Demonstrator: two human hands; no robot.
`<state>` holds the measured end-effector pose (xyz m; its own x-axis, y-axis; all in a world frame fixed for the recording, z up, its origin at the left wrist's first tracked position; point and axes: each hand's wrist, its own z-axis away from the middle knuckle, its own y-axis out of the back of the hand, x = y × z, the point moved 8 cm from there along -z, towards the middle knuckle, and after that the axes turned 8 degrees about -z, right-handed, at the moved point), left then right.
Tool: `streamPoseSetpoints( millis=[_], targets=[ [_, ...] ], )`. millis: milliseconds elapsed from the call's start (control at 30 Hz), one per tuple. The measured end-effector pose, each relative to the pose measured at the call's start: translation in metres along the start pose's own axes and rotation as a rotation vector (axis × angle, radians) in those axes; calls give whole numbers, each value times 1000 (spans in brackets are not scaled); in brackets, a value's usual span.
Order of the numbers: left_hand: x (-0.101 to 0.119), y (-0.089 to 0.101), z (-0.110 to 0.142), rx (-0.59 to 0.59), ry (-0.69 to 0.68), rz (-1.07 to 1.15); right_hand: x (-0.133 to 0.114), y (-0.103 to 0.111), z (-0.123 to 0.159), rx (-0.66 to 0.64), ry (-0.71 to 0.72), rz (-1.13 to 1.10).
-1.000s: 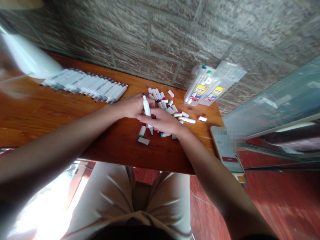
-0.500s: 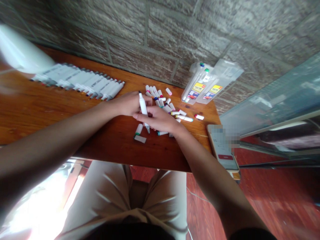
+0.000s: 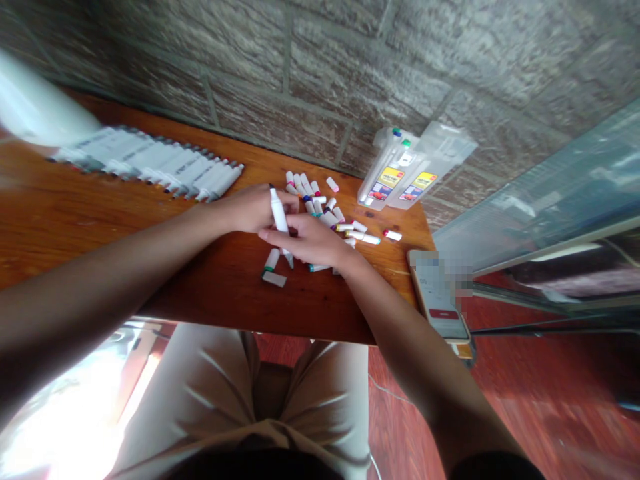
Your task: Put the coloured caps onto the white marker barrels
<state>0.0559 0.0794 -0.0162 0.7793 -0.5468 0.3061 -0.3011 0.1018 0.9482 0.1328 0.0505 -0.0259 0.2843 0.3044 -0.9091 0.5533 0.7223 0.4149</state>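
Note:
My right hand (image 3: 314, 239) is closed around a white marker (image 3: 280, 212), which stands steeply tilted, with a dark tip at its top and a grey lower end. Just behind the marker is my left hand (image 3: 253, 208), its fingers curled; what they hold, if anything, is hidden by the marker and my right hand. Loose white caps with coloured ends (image 3: 305, 185) lie scattered beyond and to the right of my hands. A green-banded cap (image 3: 271, 261) and another white cap (image 3: 275, 279) rest on the wood in front of the marker.
A long row of white markers (image 3: 150, 160) lies side by side at the left of the wooden table (image 3: 210, 293). Clear plastic cases (image 3: 400, 177) stand against the stone wall. A phone (image 3: 437, 293) sits at the right edge. Something pale and blurred (image 3: 40, 100) juts in at upper left.
The whole view has shifted, so hands and table things appear slightly further left. Both hands and the marker keep nearly the same pose relative to the table.

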Motion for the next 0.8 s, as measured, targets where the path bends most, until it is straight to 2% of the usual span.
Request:
streamPoseSetpoints(
  millis=[467,800],
  targets=[
    [-4,-2,-1,-7,56,-8,-9,-2,2,11,33,122],
    [-12,-8,-5,16,17,6,-14,-5,3,-1,20,218]
  ],
)
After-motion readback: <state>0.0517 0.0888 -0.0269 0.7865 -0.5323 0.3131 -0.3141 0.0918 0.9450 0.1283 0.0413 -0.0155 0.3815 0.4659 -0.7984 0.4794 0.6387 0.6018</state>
